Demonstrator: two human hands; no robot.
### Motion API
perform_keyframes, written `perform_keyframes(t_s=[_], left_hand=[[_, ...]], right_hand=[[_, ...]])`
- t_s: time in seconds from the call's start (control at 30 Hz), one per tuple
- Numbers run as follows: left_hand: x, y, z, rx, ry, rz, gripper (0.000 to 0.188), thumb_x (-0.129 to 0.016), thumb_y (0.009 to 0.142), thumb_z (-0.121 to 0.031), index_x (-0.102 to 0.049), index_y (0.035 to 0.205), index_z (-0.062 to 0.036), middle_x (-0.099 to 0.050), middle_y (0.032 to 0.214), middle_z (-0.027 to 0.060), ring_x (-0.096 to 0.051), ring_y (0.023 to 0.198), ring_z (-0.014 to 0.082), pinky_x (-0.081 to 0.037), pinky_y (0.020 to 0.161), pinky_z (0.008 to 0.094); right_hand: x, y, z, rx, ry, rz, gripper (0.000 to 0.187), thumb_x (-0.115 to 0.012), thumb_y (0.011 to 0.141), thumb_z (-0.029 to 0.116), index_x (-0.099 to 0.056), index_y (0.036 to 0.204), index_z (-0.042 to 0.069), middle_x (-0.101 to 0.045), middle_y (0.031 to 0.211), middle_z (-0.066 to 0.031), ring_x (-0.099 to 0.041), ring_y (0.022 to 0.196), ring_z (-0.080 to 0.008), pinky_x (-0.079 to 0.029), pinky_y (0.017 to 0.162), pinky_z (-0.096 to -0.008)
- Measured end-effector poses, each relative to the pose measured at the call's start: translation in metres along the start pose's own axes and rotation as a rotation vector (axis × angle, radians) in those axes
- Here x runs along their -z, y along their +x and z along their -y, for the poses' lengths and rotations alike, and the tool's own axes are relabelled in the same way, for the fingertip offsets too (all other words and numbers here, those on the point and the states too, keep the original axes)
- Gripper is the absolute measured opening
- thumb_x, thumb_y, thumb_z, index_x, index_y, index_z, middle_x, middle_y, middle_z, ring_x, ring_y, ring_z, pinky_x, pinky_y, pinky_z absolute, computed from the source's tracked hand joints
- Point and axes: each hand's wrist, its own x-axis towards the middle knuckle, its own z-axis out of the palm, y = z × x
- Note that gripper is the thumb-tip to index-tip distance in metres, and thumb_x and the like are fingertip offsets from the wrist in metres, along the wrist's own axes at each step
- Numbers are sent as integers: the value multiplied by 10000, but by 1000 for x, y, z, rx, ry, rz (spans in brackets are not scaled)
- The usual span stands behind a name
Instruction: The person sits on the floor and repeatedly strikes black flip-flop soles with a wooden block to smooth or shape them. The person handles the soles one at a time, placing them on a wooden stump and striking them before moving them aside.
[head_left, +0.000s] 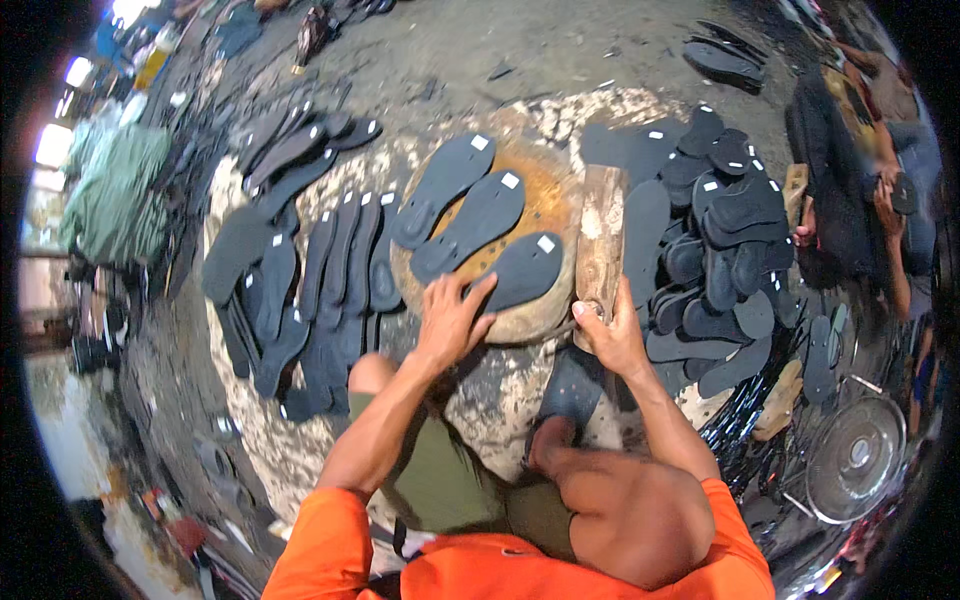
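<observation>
Three dark sandal soles, each with a small white tag, lie slantwise on a round wooden block (460,322). My left hand (452,318) is open, its fingers apart, at the near end of the lowest sole (520,272); the fingertips touch its edge. The middle sole (470,228) and the upper sole (445,190) lie beyond it. My right hand (615,332) is closed round the near end of a rough, thick piece of wood (602,225) with a worn pale patch. That wood points away from me, just right of the block. My right palm is hidden.
Rows of tagged soles (345,260) spread to the left, and a heaped pile of soles (735,220) sits to the right. A round metal fan-like guard (858,455) is at the lower right. Other people's hands (885,200) show at the right edge. Green sacking (120,195) lies far left.
</observation>
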Motion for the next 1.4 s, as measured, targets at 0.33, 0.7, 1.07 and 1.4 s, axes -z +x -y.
perform_keyframes(t_s=[0.33, 0.7, 1.07, 1.4], left_hand=[[21, 74, 32, 45, -33, -74, 660, -789, 726, -175, -625, 1365, -180, -600, 1199, 181, -516, 1168, 368, -376, 1073, 476], [53, 139, -42, 153, -391, -145, 751, -795, 791, -176, -499, 1474, -75, -561, 1445, 199, -542, 1327, 368, -397, 1146, 455], [74, 32, 189, 849, 131, -395, 973, -750, 824, -624, -440, 1528, -28, -456, 1528, 292, -442, 1414, 429, -341, 1183, 480], [57, -37, 237, 812, -317, -357, 690, -735, 868, -508, -592, 1423, -124, -666, 1211, 311, -611, 1205, 430, -468, 1026, 497]], right_hand=[[-23, 56, -52, -13, -224, -202, 747, -735, 934, 361, -405, 1430, -90, -574, 1325, -199, -563, 1206, -262, -444, 1056, -402], [-41, 71, -32, -213, -188, -140, 889, -694, 927, 484, -340, 1485, -111, -419, 1505, -331, -393, 1437, -438, -314, 1196, -477], [-39, 78, -54, -42, 79, -72, 502, -691, 939, 207, -518, 1339, -41, -669, 1197, -166, -640, 1097, -245, -493, 959, -372], [-28, 84, -47, -53, 92, -71, 459, -679, 956, 244, -554, 1310, -22, -676, 1151, -114, -633, 1028, -187, -507, 914, -342]])
